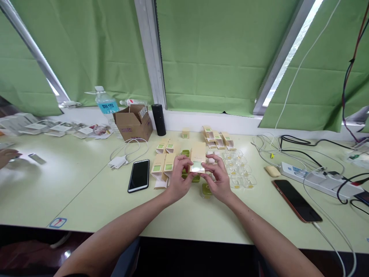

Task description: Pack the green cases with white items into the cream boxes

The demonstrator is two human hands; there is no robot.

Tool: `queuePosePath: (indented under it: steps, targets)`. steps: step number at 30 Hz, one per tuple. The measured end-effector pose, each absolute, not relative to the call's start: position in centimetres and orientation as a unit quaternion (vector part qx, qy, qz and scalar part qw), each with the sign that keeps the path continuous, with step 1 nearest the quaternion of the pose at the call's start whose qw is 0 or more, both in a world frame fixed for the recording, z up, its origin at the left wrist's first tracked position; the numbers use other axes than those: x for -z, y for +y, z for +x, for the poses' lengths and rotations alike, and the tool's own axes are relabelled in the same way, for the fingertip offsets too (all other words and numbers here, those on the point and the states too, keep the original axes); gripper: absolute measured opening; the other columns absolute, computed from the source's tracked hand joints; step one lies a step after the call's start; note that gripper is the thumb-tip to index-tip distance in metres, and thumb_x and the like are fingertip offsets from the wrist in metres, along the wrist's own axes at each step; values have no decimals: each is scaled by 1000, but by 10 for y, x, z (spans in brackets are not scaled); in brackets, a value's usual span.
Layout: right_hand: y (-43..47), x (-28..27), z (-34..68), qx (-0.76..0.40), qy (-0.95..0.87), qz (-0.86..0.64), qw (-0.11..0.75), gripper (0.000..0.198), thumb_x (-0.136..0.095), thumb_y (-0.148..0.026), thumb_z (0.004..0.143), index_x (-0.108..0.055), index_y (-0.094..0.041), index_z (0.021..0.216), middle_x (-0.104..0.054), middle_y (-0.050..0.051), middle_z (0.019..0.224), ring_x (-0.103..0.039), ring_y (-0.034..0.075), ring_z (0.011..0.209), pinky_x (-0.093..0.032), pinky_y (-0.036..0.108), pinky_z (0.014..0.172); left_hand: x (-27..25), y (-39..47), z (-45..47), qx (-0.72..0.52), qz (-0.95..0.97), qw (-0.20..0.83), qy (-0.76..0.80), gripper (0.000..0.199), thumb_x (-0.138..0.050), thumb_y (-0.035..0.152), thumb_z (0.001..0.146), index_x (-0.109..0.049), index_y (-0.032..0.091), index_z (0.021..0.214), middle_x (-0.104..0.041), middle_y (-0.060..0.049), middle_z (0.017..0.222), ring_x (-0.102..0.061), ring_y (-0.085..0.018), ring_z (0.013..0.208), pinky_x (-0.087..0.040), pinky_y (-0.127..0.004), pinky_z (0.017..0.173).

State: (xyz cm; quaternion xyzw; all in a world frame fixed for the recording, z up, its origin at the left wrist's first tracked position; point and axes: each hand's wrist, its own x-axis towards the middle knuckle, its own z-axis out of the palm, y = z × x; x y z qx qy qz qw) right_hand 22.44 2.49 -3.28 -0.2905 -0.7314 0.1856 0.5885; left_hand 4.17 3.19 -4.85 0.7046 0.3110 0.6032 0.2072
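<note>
Left of centre lies a black-screened phone [138,176], then cream cartons [158,167]; mid-frame, my left hand [180,177] grips the small box [198,151], my right hand [218,177] pinching its other side; clear containers [236,181] sit right of centre.

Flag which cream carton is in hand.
The central cream carton, pinched between the left hand and the right hand. The other cream cartons are ungripped, set to its left or farther back.
</note>
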Motion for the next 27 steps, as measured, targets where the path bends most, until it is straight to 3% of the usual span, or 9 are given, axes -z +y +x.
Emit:
queuePosePath:
  steps: [5,10,13,15,18,20,24,27]
  targets:
    - [24,28,228,-160,-754,-312,556,29,-67,-23,93,-69,-31,120,-50,12,135,-63,31,120,-63,55,94,45,31,40,-605,695,254,293,34,-60,49,98,-51,25,120,-43,-11,129,-55,-23,115,-51,-37,93]
    - [24,24,231,-161,-792,-273,521,33,-62,-22,96,-68,-36,125,-37,9,149,-64,28,120,-58,56,104,40,37,40,-609,642,365,288,45,-63,52,97,-42,27,127,-50,-11,133,-62,-22,113,-52,-37,93]
    - [25,14,238,-177,-807,-278,489,40,-62,-24,95,-64,-37,133,-39,8,153,-61,30,127,-56,55,105,36,44,38,-580,632,430,282,61,-70,53,92,-35,28,136,-59,-11,128,-63,-24,116,-52,-40,97]
    - [25,4,246,-186,-808,-312,464,45,-64,-27,94,-59,-36,137,-51,9,147,-60,31,128,-57,54,101,32,48,34,-561,629,460,280,73,-74,52,89,-30,29,142,-63,-11,125,-65,-25,116,-52,-42,99]
    - [20,-10,259,-172,-816,-387,393,50,-67,-30,91,-53,-32,139,-70,8,120,-66,30,111,-58,49,90,26,54,23,-555,630,458,291,83,-82,48,82,-30,29,145,-64,-11,127,-66,-25,116,-52,-44,100]
    - [14,-14,264,-118,-844,-416,317,50,-74,-34,86,-58,-29,133,-73,7,108,-65,32,104,-54,50,88,22,58,16,-543,643,450,298,79,-85,44,79,-39,25,140,-63,-12,130,-65,-27,119,-52,-44,102]
    - [-1,-3,264,-30,-890,-410,200,56,-87,-39,74,-64,-25,124,-73,11,100,-61,35,102,-49,49,84,14,64,10,-497,687,438,300,66,-90,39,73,-54,21,125,-66,-12,123,-66,-29,118,-53,-45,101]
    - [-6,6,264,-13,-899,-410,149,38,-86,-32,77,-68,-23,109,-73,10,98,-61,33,99,-47,46,83,10,62,11,-464,715,422,309,63,-90,34,70,-57,21,123,-69,-9,117,-68,-29,113,-55,-44,98]
